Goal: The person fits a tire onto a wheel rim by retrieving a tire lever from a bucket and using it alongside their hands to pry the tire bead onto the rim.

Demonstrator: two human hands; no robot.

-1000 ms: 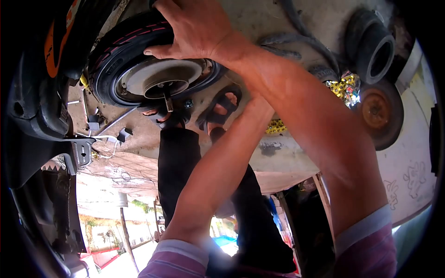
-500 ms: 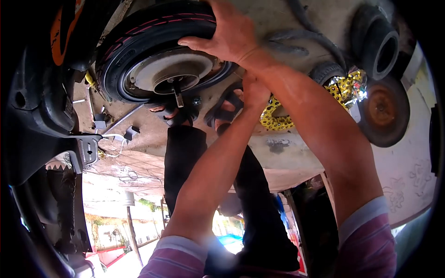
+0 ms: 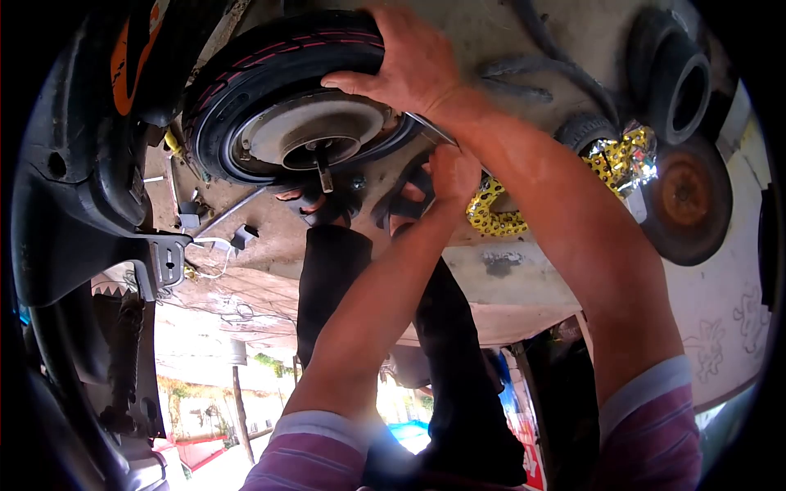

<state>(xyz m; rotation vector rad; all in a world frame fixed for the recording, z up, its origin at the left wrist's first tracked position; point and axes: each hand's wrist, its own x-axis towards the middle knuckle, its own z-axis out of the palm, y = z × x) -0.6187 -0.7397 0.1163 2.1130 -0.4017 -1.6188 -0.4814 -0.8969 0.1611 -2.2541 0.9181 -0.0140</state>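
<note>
A wheel with a black tire marked by red lines lies tilted at upper left, its metal hub and a short shaft facing down the view. My right hand grips the tire's right edge, the thumb on its sidewall and the fingertips partly hidden behind it. Under my right wrist, my left hand is closed round a thin metal bar, whose upper end reaches the wheel's right rim. My right forearm passes above my left hand.
Sandaled feet stand just below the wheel. Scooter bodywork fills the left side. Tools and small parts lie on the ground. To the right are a yellow patterned wrapper, dark tubing, loose tires and a rusty-hubbed wheel.
My right hand and the wheel have shifted right in view. My left hand has come out from behind my right forearm, and the metal bar in it now shows against the rim.
</note>
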